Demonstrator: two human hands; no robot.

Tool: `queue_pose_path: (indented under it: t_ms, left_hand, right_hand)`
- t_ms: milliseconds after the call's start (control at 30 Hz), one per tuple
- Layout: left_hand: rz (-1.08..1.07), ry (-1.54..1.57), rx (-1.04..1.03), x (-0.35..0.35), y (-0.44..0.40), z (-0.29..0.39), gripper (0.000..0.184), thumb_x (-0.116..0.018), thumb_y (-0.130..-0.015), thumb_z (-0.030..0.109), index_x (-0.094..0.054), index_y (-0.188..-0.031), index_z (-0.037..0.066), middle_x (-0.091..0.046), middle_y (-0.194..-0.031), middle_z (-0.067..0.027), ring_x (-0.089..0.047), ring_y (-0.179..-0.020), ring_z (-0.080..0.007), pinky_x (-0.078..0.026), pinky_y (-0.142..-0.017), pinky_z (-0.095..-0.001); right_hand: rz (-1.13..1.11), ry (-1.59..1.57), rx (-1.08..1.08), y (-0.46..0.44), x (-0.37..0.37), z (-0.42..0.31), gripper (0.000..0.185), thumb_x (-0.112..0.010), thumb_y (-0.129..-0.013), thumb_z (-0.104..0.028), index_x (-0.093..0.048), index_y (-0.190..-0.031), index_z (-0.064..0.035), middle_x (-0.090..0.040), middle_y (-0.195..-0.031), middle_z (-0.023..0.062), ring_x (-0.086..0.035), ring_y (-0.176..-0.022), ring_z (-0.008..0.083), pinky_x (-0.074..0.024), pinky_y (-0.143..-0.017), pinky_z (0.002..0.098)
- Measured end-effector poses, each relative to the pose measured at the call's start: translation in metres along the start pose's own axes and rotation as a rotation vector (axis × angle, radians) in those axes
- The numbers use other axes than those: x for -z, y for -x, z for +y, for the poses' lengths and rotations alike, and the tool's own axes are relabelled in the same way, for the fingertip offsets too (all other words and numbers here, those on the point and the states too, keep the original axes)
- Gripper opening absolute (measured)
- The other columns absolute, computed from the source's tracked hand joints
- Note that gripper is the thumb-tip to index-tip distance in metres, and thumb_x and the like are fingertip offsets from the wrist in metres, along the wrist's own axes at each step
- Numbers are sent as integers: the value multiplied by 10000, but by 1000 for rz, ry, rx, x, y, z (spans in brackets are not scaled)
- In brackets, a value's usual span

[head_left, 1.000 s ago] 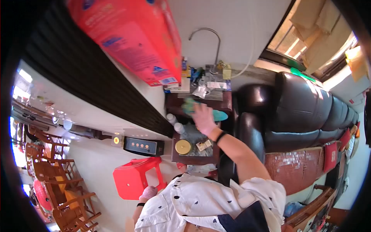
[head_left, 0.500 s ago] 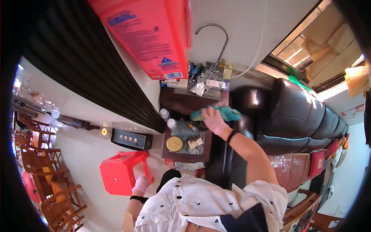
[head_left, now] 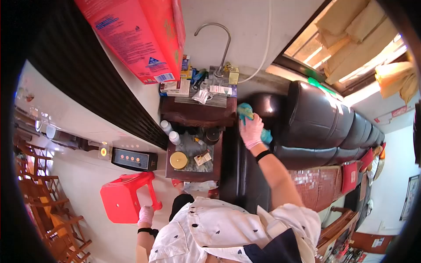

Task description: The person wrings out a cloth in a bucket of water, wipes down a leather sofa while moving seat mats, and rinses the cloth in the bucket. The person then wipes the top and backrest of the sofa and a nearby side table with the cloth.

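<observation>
My right hand (head_left: pixel 251 131), in a thin clear pinkish glove, is closed on a blue-green cloth (head_left: pixel 246 110) with a yellowish patch. The cloth bunches out on both sides of the hand, over the near end of the black leather sofa (head_left: pixel 322 114). My left hand (head_left: pixel 146 215), gloved too, hangs low beside the red plastic stool (head_left: pixel 119 202), close to its leg. Its fingers are too small and blurred to make out, and I cannot tell whether it touches the stool.
A small dark side table (head_left: pixel 193 176) holds a round gold lid (head_left: pixel 178 160), white bottles (head_left: pixel 174 138) and a small box (head_left: pixel 202 158). Behind it, a dark cabinet (head_left: pixel 197 111) carries boxes and a curved metal tap (head_left: pixel 226 44). A black panelled box (head_left: pixel 133 159) stands left.
My right hand has moved with the cloth from above the side table to the right, onto the sofa's end. The view has shifted somewhat; my left hand stays by the stool.
</observation>
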State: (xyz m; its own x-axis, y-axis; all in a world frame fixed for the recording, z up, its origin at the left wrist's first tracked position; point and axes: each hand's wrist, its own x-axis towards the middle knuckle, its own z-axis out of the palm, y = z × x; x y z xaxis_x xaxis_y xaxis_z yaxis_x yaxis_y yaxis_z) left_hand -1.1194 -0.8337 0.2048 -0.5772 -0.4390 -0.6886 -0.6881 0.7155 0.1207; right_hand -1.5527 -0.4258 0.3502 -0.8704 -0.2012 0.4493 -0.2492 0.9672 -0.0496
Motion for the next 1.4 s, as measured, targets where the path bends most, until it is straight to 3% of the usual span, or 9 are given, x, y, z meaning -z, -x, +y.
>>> queue_pose_path:
  t_ms: [233,367,533,600,733,867,1000,1233,1400]
  left_hand:
    - [-45,-300,-380,-82,8,-57,114,-534,-768,90,-643,-739,105,-661,-774,-150,-670,-762,-263,-534,-648,-370]
    - [70,188,-71,-108,14,-61,332,-490,-821,280,-675,-862,8,-649,-921,-225,-612,-945,-372,-491,-842,-425]
    - [-282,330,228,-70,75,-35,336,-481,-830,266,-658,-947,6,-624,-1026,-243,-567,-1054,-368,-461,-910,-411]
    - [-305,210,194,-75,67,-35,319,-476,-832,244,-656,-934,3,-630,-1013,-236,-570,-1049,-367,-465,-905,-406]
    - [-338,-427,-230,-48,24,-24,260,-470,-839,178,-662,-882,8,-654,-952,-206,-608,-985,-351,-499,-842,-394]
    - [-58,-300,-352,-12,-13,-9,207,-488,-834,119,-685,-847,57,-676,-856,-158,-666,-828,-289,-541,-695,-389]
    - [51,-807,-518,30,-6,48,205,-484,-859,133,-679,-813,87,-674,-796,-127,-666,-798,-284,-538,-701,-382]
    - [154,-58,-591,130,4,201,368,-551,-861,151,-550,-1208,28,-632,-1055,-170,-581,-1018,-357,-446,-905,-414]
    - [521,-142,-870,197,7,394,705,-614,-816,196,-274,-1419,61,-290,-1409,-246,-283,-1295,-409,-241,-1086,-441]
  right_hand:
    - [-115,79,191,23,-47,-24,388,-623,-730,-130,-552,-1110,-104,-495,-1208,94,-499,-999,331,-452,-743,435]
    - [-164,-254,-828,49,-29,-28,374,-491,-904,-177,-420,-1255,-69,-548,-1054,151,-556,-911,298,-454,-827,409]
    - [-1000,507,100,-18,8,-130,291,-577,-811,-204,-666,-1077,-125,-663,-992,47,-625,-952,310,-242,-938,742]
    - [-919,404,93,-19,23,-156,485,-648,-753,-196,-566,-1188,1,-492,-1232,328,-462,-1102,548,-392,-851,673]
    - [-600,-567,-469,27,-22,-149,709,-479,-904,-222,-72,-1392,92,-385,-1196,390,-509,-1034,465,-467,-853,466]
    - [-233,-431,-548,37,-54,-112,686,-549,-857,-165,-179,-1370,100,-517,-1023,237,-576,-867,391,-508,-719,443]
    - [-438,-626,322,67,-55,-109,325,-557,-823,-189,-588,-1146,-203,-550,-992,192,-582,-873,376,-500,-742,466]
    - [180,-1147,-899,38,-73,26,359,-407,-922,-305,-590,-1005,-8,-635,-918,222,-608,-866,399,-484,-774,455]
    - [-261,-1118,-630,2,-110,-4,366,-412,-929,-273,-538,-1261,-183,-468,-1188,255,-468,-1110,414,-370,-974,448]
